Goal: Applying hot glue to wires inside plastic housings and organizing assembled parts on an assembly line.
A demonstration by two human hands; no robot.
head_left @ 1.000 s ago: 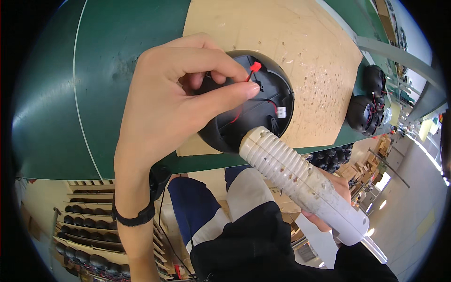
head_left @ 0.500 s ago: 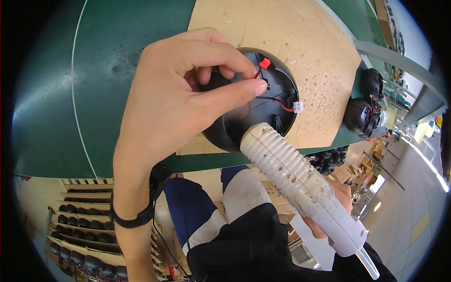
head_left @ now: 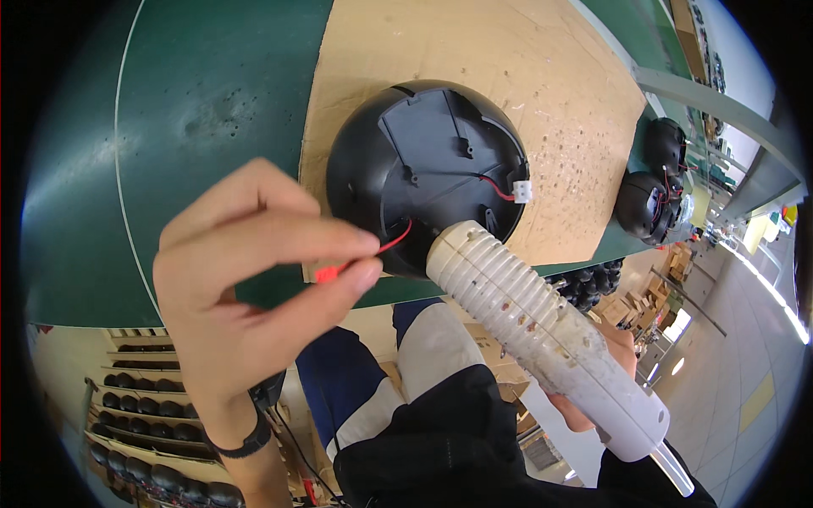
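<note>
Dome [head_left: 428,169], black, sits flat side up on cardboard sheet [head_left: 559,93] over green table [head_left: 169,127]. Left hand [head_left: 246,313] pinches red wire [head_left: 373,254] between thumb and forefinger, other fingers curled; wire runs from pinch into dome's near edge. Right hand [head_left: 593,398], mostly hidden, wraps around white glue gun [head_left: 542,330]; ribbed nozzle end touches dome's near rim. More black domes [head_left: 652,199] at table's far right.

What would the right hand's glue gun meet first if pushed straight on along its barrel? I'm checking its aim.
Most likely the black dome housing: the glue gun in the right hand already points at its lower rim, apparently touching it.
</note>
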